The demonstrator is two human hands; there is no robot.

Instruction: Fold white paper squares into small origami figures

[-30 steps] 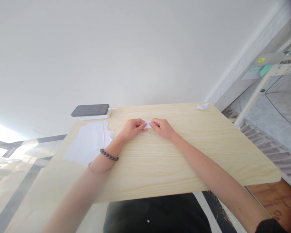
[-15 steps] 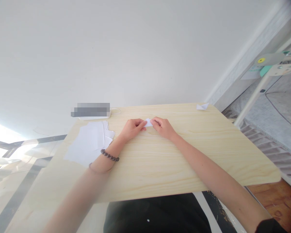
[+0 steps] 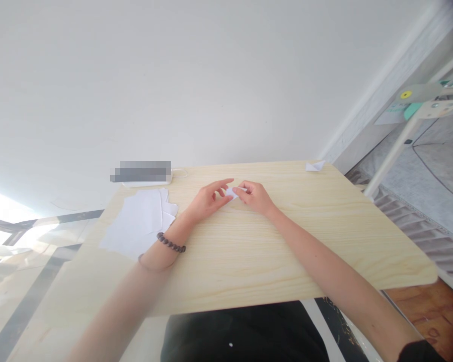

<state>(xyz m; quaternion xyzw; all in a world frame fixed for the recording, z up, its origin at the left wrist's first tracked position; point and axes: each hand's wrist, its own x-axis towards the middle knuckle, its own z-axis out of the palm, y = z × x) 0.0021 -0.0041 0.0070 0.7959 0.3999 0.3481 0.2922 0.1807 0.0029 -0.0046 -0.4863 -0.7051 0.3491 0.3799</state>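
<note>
1. I am pinching a small folded paper piece in the fingertips of my right hand, which is closing on its right end.
2. My left hand is lying just beside it with the fingers loosened: the index finger is stretching out straight above the paper and the thumb is sitting at its near edge. I cannot tell whether the thumb is touching it.
3. The paper piece is hovering between my two hands, low over the middle of the far half of the light wooden counter.
4. A dark bead bracelet is sitting on my left wrist.
5. A loose stack of white paper sheets is lying flat on the counter to the left of my left hand.
6. Beyond the sheets, a blurred dark device is resting on a white block at the far left edge.
7. Another small folded paper shape is sitting at the far right corner, well apart from my hands.
</note>
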